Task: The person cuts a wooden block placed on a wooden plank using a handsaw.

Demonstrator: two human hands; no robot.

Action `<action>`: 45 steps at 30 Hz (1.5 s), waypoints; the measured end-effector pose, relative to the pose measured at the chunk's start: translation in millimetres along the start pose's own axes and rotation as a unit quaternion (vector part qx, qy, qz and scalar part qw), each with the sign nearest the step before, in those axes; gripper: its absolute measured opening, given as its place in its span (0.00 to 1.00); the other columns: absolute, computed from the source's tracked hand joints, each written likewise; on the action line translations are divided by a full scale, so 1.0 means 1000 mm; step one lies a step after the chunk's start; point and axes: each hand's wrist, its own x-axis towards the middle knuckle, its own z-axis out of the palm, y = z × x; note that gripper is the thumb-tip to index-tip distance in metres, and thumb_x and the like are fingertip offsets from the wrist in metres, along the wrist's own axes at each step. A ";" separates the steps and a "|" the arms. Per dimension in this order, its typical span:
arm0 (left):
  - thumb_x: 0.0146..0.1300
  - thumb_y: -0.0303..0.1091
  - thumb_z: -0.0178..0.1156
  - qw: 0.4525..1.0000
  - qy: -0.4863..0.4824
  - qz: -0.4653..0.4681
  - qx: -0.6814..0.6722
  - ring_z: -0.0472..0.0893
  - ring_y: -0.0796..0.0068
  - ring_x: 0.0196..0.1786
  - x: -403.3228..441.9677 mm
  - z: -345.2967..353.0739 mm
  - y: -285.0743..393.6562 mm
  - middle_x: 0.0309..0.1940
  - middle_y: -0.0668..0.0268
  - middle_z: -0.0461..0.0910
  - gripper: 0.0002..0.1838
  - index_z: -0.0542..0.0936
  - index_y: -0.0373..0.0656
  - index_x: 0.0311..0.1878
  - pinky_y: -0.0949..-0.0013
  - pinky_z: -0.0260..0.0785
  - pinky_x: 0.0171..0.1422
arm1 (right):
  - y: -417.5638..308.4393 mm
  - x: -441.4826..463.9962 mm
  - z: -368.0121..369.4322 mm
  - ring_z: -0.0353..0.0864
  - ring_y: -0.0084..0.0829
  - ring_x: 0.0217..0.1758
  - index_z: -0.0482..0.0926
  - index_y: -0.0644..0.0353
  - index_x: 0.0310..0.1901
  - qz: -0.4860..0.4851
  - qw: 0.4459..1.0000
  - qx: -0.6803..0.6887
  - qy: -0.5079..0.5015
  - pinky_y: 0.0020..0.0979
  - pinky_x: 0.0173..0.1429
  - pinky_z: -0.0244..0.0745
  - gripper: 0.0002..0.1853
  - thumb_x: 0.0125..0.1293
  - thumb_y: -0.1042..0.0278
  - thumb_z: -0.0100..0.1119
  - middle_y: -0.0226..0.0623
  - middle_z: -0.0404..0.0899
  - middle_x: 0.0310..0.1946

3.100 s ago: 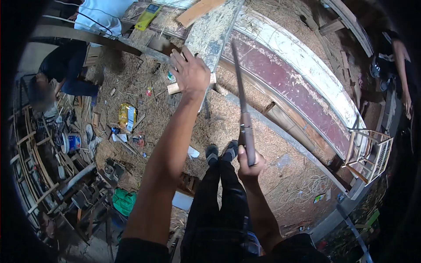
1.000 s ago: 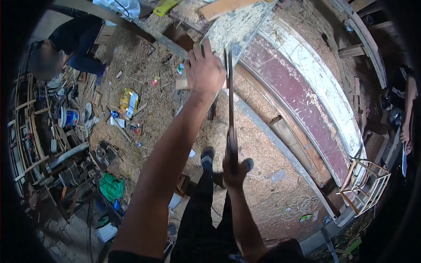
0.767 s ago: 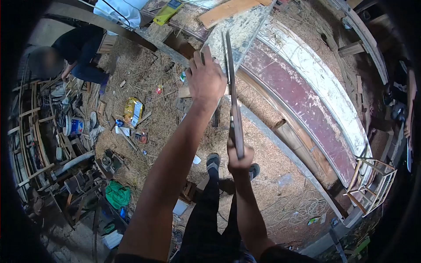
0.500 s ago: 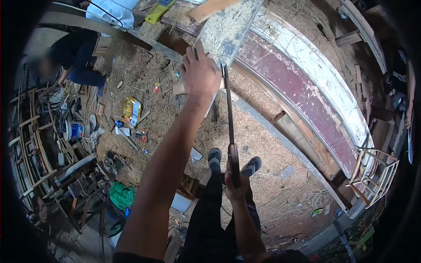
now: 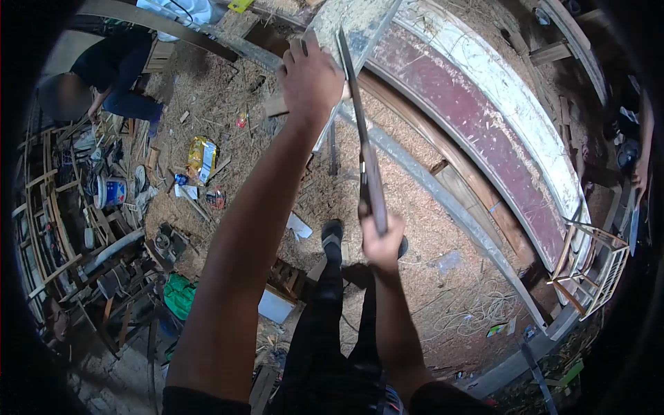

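My right hand [image 5: 382, 238] grips the handle of a long hand saw [image 5: 354, 97], seen almost edge-on. Its blade points away from me, with the far end over a dusty, paint-stained plank [image 5: 360, 34]. To the left of the blade, my left hand [image 5: 311, 79] is bent over the near left edge of that plank, pressing on a piece of wood [image 5: 277, 106]. The piece's left end sticks out past my wrist; the rest is covered by the hand. Whether the blade touches the wood cannot be made out.
A long curved maroon and white board [image 5: 470, 124] spans the right side. A wooden frame [image 5: 591, 266] stands at its lower end. Wood scraps [image 5: 59, 228] and a bucket [image 5: 111, 192] crowd the left. A co-worker [image 5: 114, 76] bends at upper left; another person's arm [image 5: 643, 159] shows at right.
My right hand has pushed the saw forward, and the blade now reaches farther over the plank. My left hand stays at the plank's edge. The view has shifted slightly.
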 end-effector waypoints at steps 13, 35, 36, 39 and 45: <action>0.69 0.39 0.48 0.999 0.037 0.029 0.000 0.61 0.50 0.75 0.002 0.010 -0.003 0.68 0.46 0.66 0.30 0.61 0.36 0.72 0.46 0.49 0.79 | -0.001 0.007 0.007 0.66 0.12 0.22 0.82 0.66 0.32 0.047 0.999 0.007 -0.024 0.23 0.25 0.60 0.06 0.67 0.79 0.56 0.20 0.71 0.20; 0.72 0.46 0.45 0.999 -0.024 -0.026 -0.012 0.54 0.48 0.79 -0.010 0.002 0.006 0.74 0.44 0.57 0.34 0.58 0.33 0.73 0.40 0.41 0.80 | 0.004 -0.078 0.109 0.61 0.11 0.21 0.75 0.65 0.22 0.079 0.987 0.034 0.134 0.26 0.24 0.58 0.17 0.69 0.70 0.64 0.19 0.66 0.16; 0.71 0.46 0.45 0.999 -0.028 -0.029 -0.012 0.54 0.48 0.79 -0.010 0.000 0.007 0.74 0.44 0.57 0.34 0.59 0.33 0.73 0.41 0.42 0.80 | -0.004 -0.077 0.111 0.60 0.11 0.21 0.75 0.64 0.22 0.090 0.984 0.061 0.141 0.25 0.23 0.57 0.17 0.69 0.70 0.64 0.19 0.65 0.15; 0.71 0.45 0.46 0.999 -0.037 -0.030 -0.008 0.55 0.49 0.79 -0.011 -0.003 0.009 0.75 0.44 0.56 0.34 0.59 0.33 0.74 0.41 0.42 0.80 | -0.022 -0.073 0.113 0.59 0.12 0.20 0.72 0.63 0.20 0.106 0.979 0.047 0.167 0.25 0.23 0.56 0.19 0.69 0.69 0.64 0.18 0.63 0.14; 0.70 0.44 0.46 0.999 -0.031 -0.023 0.000 0.56 0.48 0.77 -0.011 -0.001 0.008 0.74 0.43 0.58 0.34 0.59 0.33 0.73 0.41 0.44 0.79 | -0.005 -0.103 0.111 0.67 0.16 0.17 0.79 0.65 0.23 0.097 0.978 -0.028 0.181 0.28 0.24 0.65 0.14 0.65 0.69 0.66 0.26 0.69 0.12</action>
